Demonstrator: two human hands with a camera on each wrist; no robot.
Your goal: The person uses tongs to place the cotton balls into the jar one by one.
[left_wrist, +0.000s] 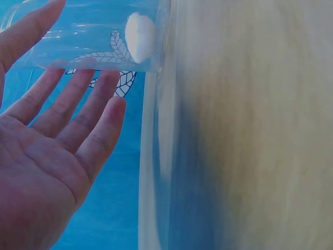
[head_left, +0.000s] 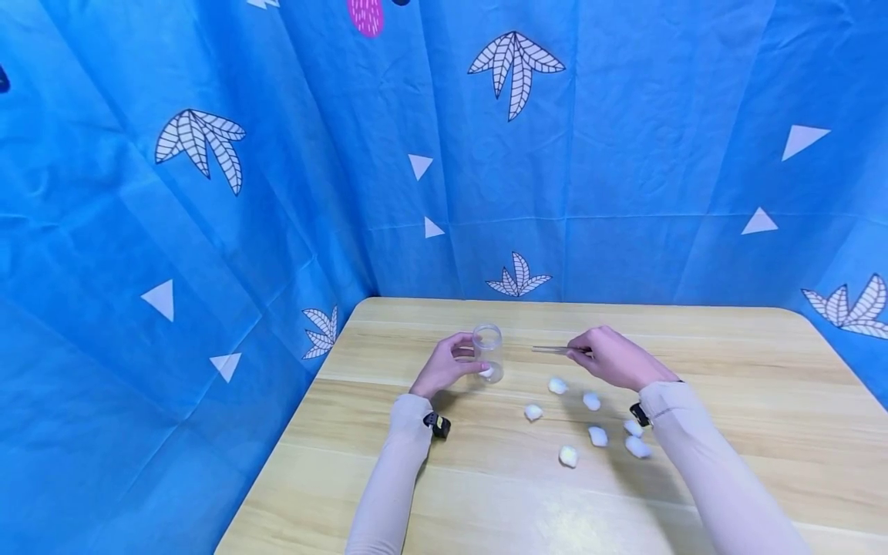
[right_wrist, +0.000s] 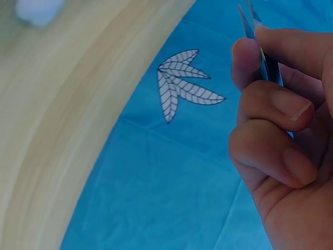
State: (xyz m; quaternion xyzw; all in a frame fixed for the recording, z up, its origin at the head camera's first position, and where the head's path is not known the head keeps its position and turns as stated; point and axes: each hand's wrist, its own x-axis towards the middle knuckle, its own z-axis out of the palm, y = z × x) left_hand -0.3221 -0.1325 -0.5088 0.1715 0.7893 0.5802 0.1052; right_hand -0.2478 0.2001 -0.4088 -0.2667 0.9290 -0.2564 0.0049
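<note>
My left hand [head_left: 449,364] holds a clear plastic jar [head_left: 489,348] upright on the table, thumb on one side and fingertips on the other. At the bottom of the jar lies one white cotton ball [left_wrist: 140,38]. To the right of the jar, my right hand [head_left: 616,358] pinches metal tweezers [head_left: 553,350] between thumb and forefinger, their tips pointing left toward the jar. In the right wrist view the tweezer tips stand slightly apart, with nothing seen between them. Several loose cotton balls, such as the nearest cotton ball [head_left: 568,456], lie below the right hand.
The wooden table [head_left: 784,401] has a far edge that meets a blue patterned cloth [head_left: 624,154] hanging behind it. The same cloth hangs along the left side. A black wrist strap [head_left: 640,415] sits on the right sleeve, above two cotton balls.
</note>
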